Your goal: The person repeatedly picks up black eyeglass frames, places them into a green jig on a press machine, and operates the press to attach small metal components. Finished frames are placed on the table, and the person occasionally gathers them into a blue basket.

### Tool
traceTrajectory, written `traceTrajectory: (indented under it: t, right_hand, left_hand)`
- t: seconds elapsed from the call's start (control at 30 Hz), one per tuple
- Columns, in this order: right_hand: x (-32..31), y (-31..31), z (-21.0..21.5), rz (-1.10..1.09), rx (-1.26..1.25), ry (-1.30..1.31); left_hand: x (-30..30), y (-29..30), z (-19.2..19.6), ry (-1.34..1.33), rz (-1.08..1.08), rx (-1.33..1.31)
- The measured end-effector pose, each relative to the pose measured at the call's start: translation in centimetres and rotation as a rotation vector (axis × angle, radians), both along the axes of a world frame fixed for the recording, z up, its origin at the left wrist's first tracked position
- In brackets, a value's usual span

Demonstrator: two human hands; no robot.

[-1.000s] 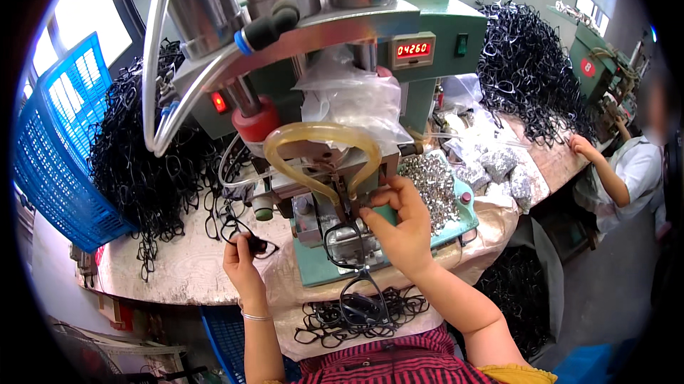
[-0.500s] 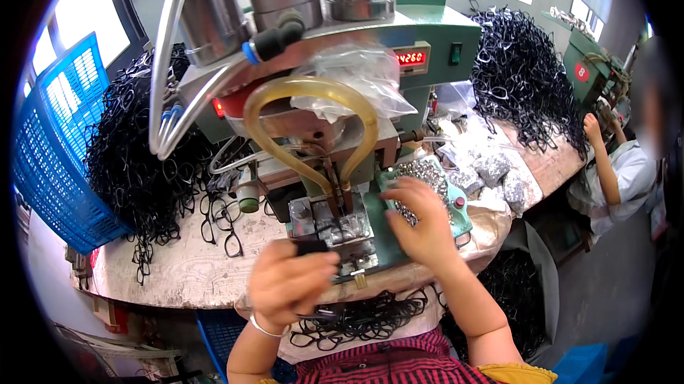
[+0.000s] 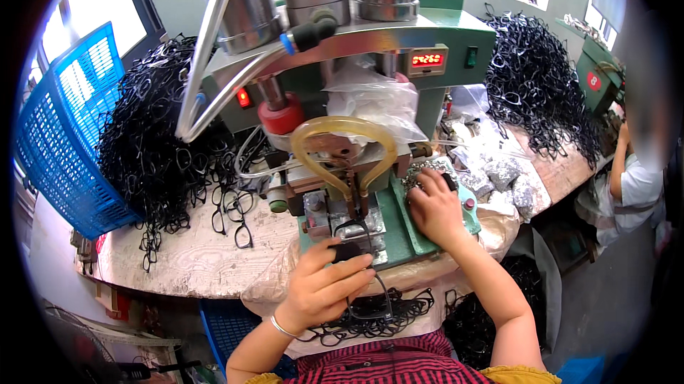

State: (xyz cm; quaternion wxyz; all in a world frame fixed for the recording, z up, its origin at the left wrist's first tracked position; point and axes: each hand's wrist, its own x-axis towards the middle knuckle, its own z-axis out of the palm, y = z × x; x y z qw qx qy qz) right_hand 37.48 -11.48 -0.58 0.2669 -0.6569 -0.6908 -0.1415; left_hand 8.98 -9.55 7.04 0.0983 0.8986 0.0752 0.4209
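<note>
Eyeglass frame, black, is pinched in the left hand, its far end at the metal fixture below the prongs, its near end above a pile of similar frames. The right hand dips, fingers bent, into the green tray of small metal parts; whether it grips one cannot be told. Best, probably: support the frame squarely, pick parts singly, and hold fingertips clear of the prongs.
</note>
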Motion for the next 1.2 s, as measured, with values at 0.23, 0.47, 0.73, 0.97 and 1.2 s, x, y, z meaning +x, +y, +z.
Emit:
traceTrajectory:
  t: [0.23, 0.47, 0.73, 0.97, 1.2]
  right_hand:
    - [-0.1, -3.9, -0.7, -0.186, 0.345, 1.17]
    - [-0.7, -0.2, -2.8, -0.038, 0.43, 1.45]
    - [-2.6, -2.4, 0.5, -0.193, 0.286, 1.033]
    - [-0.7, -8.9, -0.1, -0.199, 0.223, 0.843]
    - [-8.0, -0.6, 6.3, 0.213, 0.278, 0.842]
  left_hand:
    - [-9.3, -4.5, -4.0, -0.318, 0.898, 0.061]
    - [-17.9, 15.3, -5.9, -0.142, 1.079, -0.007]
    - [-18.3, 19.9, -14.7, -0.011, 1.387, -0.212]
    - [-16.5, 12.7, -8.6, -0.567, 0.932, -0.592]
    - [-10.4, 10.7, -8.7, -0.573, 0.676, -0.892]
